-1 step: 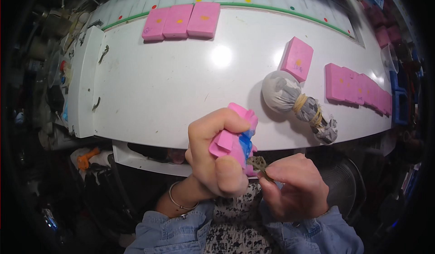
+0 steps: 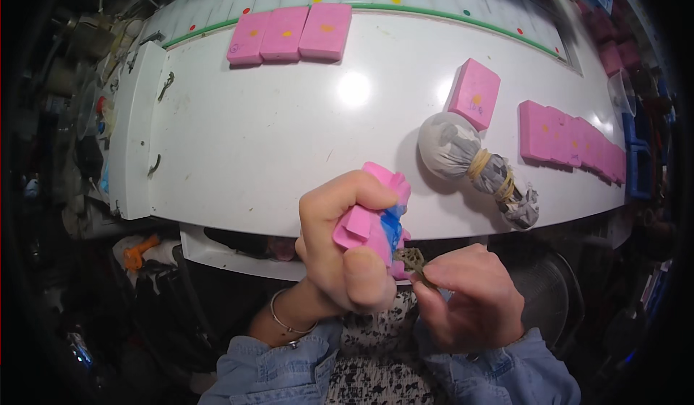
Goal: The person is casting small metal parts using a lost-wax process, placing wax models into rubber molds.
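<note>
My left hand (image 2: 334,249) is closed round a pink rubber mould (image 2: 359,224), squeezed and bent above the table's near edge. Flaps of it stand out between the fingers, and a blue layer (image 2: 391,230) shows in its opening. Close beside, my right hand (image 2: 476,296) pinches a small olive-green openwork piece (image 2: 412,259) between thumb and forefinger. This piece lies against the mould's right side; whether part of it is still inside is hidden. Beyond the right hand rests a round white cloth pouch (image 2: 450,146), its neck tied with tan rubber bands.
Three pink blocks (image 2: 283,34) stand in a row at the back left of the white table (image 2: 253,130). Another pink block (image 2: 475,94) touches the pouch's far side. Several more (image 2: 560,137) line the right. Small olive scraps (image 2: 155,165) lie on the left ledge.
</note>
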{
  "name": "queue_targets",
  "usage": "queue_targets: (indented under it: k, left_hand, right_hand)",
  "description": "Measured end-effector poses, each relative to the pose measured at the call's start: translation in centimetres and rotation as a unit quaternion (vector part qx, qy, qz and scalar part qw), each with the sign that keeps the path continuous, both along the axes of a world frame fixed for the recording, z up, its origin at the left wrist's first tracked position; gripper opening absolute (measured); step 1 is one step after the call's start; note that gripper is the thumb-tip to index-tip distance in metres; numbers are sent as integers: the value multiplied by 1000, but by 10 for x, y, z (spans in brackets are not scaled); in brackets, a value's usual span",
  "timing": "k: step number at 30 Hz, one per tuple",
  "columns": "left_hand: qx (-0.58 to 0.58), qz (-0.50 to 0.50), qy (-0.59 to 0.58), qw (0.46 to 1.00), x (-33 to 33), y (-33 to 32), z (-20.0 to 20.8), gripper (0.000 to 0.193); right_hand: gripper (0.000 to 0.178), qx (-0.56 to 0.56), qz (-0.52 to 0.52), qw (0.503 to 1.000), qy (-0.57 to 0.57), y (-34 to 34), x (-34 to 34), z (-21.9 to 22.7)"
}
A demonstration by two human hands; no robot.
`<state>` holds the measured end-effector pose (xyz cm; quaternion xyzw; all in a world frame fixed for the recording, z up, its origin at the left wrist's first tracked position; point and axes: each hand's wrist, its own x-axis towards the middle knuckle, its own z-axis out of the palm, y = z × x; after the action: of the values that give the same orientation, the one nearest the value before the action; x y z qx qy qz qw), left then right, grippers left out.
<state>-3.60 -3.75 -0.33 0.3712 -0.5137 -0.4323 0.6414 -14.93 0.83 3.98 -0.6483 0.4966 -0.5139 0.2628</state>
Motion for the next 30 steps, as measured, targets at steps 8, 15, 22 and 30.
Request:
queue_targets:
  k: [8,15,22,30]
  left_hand:
    - [-14,20,-10,1000,0,-13,-1,50]
    - [77,39,44,995,4,-12,6,43]
    - [118,8,56,991,7,-8,0,43]
    - [116,-5,78,990,6,-17,-11,42]
  right_hand:
    - [25,39,29,999,23,3,-7,6]
    - [22,63,113,984,-122,-2,-14,1]
    - [28,76,73,927,-359,3,-11,-7]
    - [26,87,71,922,-371,-4,-11,-8]
